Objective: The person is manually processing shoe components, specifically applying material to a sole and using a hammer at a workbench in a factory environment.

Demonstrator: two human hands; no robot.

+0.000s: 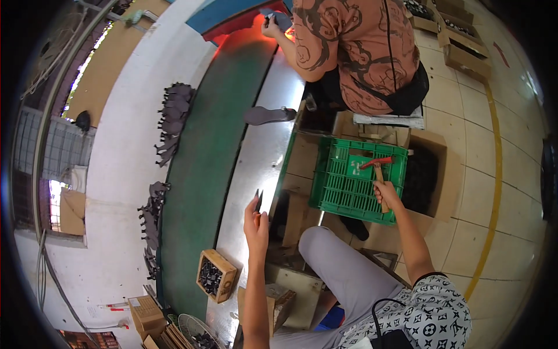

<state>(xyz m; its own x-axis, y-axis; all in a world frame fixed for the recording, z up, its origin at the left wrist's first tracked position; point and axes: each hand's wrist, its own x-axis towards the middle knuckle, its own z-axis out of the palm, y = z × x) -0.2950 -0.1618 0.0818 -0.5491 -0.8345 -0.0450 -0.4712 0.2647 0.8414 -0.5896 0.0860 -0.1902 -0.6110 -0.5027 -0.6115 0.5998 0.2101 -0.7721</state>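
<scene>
My right hand is wrapped round the wooden handle of a hammer with a red head, held above the green plastic crate. Over the metal strip of the worktable, my left hand grips a small dark thing with two pointed tips; its exact kind is hard to make out. Farther along the strip lies a dark grey shoe sole. A wooden box of small black pieces stands near my left forearm.
A green conveyor belt runs along the left, with several dark soles lined up by the wall. At the far end a co-worker sits by a red-lit machine. Cardboard boxes stand on the right.
</scene>
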